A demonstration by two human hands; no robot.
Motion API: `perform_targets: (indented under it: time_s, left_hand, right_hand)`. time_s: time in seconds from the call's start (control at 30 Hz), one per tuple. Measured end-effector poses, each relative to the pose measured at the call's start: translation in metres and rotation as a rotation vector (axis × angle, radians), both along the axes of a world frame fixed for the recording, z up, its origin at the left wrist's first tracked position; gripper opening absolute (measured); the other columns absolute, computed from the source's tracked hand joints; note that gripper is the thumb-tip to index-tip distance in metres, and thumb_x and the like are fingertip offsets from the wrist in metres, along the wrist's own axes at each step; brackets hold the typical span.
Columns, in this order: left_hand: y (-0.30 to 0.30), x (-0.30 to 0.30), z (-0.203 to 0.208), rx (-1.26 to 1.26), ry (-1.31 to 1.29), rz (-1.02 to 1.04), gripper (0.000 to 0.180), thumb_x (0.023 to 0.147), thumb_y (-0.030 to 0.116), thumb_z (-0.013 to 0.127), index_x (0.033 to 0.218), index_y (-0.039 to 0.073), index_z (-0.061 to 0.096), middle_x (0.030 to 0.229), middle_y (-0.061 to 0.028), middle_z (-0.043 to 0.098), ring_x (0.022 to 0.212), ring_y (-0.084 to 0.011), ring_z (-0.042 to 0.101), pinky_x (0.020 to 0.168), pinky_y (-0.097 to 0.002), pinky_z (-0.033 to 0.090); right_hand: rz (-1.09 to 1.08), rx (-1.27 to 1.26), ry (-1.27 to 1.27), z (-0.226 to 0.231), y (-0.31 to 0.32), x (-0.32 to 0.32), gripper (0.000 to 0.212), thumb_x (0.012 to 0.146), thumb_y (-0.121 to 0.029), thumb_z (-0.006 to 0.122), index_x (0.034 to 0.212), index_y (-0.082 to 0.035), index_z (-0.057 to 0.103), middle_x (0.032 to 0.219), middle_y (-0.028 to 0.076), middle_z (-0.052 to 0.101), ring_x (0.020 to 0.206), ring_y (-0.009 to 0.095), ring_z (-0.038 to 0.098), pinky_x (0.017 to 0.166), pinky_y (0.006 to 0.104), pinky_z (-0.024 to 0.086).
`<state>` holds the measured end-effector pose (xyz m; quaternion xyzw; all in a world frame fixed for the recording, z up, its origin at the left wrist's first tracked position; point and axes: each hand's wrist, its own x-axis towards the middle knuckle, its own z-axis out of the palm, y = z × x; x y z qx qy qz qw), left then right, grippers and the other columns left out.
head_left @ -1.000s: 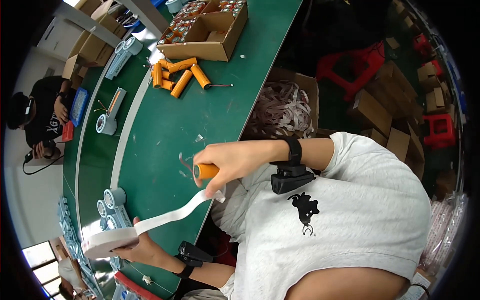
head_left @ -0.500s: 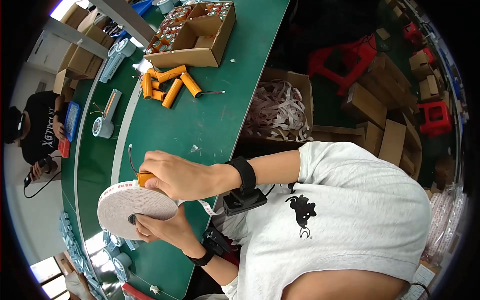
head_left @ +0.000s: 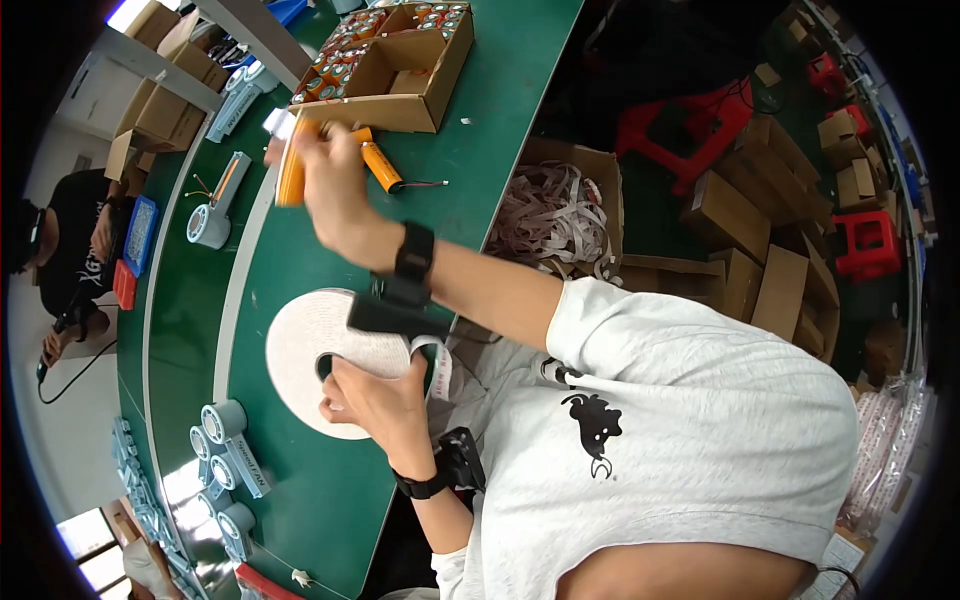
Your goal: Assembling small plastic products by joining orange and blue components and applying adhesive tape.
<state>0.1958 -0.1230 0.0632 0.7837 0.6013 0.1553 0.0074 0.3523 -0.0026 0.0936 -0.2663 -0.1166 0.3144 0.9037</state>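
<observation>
Over a green bench (head_left: 455, 205), a worker's left hand (head_left: 385, 405) is clamped on a white tape roll (head_left: 305, 330) by its core (head_left: 325, 364); the blurred right hand (head_left: 340, 185), grip clamped around an orange battery (head_left: 291, 172), hovers near an open carton (head_left: 385, 113) of cells (head_left: 335, 75). Another battery (head_left: 381, 168) lies just beside. Blue fans (head_left: 246, 466) rest far left.

The view came from the left one of two wide fisheye cameras worn side by side on the person's head, looking down at close range. A torso in a pale grey, short-sleeved fabric T-shirt (head_left: 690, 400) filled the right, its nearness making it large; the bare left hand (head_left: 378, 402) and bare right hand (head_left: 338, 185) entered leftward from there. The long, flat green workbench (head_left: 495, 100) curved through the left half, and black corners rimmed the round field.
</observation>
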Motion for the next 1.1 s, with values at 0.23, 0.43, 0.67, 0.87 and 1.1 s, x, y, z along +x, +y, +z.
perform_targets:
  time_s: [0.23,0.43,0.67,0.87,1.1]
  left_hand:
    - [0.059,-0.009,0.002,-0.237,-0.13,-0.661,0.046,0.074,0.02,0.067,0.107,-0.005,0.047,0.108,-0.0171,0.054,0.107,-0.031,0.045,0.097,-0.0471,0.023]
    - [0.123,-0.072,0.041,0.503,0.137,-0.26,0.046,0.065,-0.005,0.063,0.108,0.007,0.055,0.124,-0.0115,0.047,0.117,-0.0279,0.043,0.091,-0.0374,0.039]
    - [0.167,-0.191,0.048,-0.315,0.201,-0.2,0.048,0.062,0.006,0.068,0.109,0.005,0.057,0.112,-0.0142,0.055,0.088,-0.0276,0.056,0.073,-0.0342,0.046]
    - [0.086,-0.103,0.042,-0.571,0.289,0.137,0.032,0.074,0.022,0.064,0.098,0.0,0.06,0.111,-0.0139,0.053,0.093,-0.0288,0.053,0.074,-0.0326,0.043]
    - [0.052,-0.132,0.04,-0.355,-0.252,-0.517,0.027,0.071,0.019,0.067,0.091,0.002,0.061,0.124,-0.0128,0.041,0.118,-0.0333,0.034,0.092,-0.0437,0.032]
  right_hand:
    - [0.132,0.076,-0.466,0.038,-0.037,0.018,0.02,0.09,-0.014,0.046,0.102,0.001,0.048,0.09,0.005,0.057,0.082,0.01,0.055,0.068,0.0228,0.045]
    - [0.384,-0.084,-0.821,-0.01,-0.088,-0.015,0.024,0.085,-0.015,0.055,0.1,0.003,0.052,0.088,0.003,0.054,0.08,0.01,0.052,0.076,0.0234,0.041]
    - [0.429,-0.113,-1.053,-0.024,-0.103,-0.035,0.027,0.077,-0.01,0.063,0.1,0.004,0.056,0.088,0.01,0.056,0.08,0.019,0.056,0.077,0.029,0.044]
    - [0.843,-0.037,-0.913,-0.003,-0.108,-0.039,0.023,0.076,-0.002,0.062,0.098,0.003,0.058,0.091,0.006,0.057,0.084,0.015,0.057,0.079,0.0269,0.048]
    - [0.893,-0.078,-0.962,-0.002,-0.105,-0.051,0.017,0.075,0.001,0.06,0.092,0.002,0.058,0.087,0.005,0.059,0.083,0.014,0.058,0.074,0.0259,0.051]
